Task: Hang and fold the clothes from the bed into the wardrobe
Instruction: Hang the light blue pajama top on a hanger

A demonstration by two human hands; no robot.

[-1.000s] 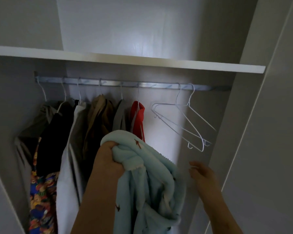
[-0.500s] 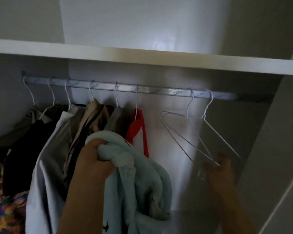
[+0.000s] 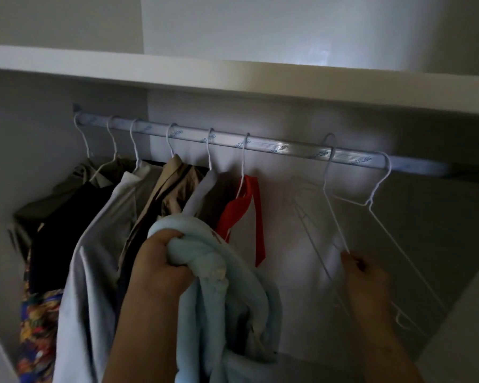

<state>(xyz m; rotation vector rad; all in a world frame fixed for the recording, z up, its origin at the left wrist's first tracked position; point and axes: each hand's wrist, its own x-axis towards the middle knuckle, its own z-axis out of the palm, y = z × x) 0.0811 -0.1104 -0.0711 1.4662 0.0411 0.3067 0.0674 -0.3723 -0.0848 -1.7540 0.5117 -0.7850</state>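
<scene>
Starting at the bottom centre of the frame, nearest the camera, the left hand (image 3: 161, 261) is seen curled tightly round a bunched pale blue garment (image 3: 233, 299), which hangs from the fist to the lower edge. That grip is unchanged from a second ago.

At lower right, the right hand (image 3: 368, 275) is the item that has changed. A second ago it was held loose and empty below the hangers. Half a second ago it was raised among their lower wires. Now its fingertips are pinched on the sloping wire of an empty hanger (image 3: 333, 214), the left of the two bare ones. How the remaining fingers lie cannot be told. The hook of that hanger is noted as still over the rail (image 3: 260, 146). A second empty hanger (image 3: 381, 181) is hooked just to its right.

Further back, left of centre, six hangers carrying clothes are recorded on the same rail, among them a red garment (image 3: 234, 214) and a grey garment (image 3: 94, 272). A white shelf (image 3: 233, 78) runs across above.

Assessment: a hanger has been secured, so the blue garment is judged next for hanging. The hanger is not yet lifted off the rail, and the garment is not yet spread.
</scene>
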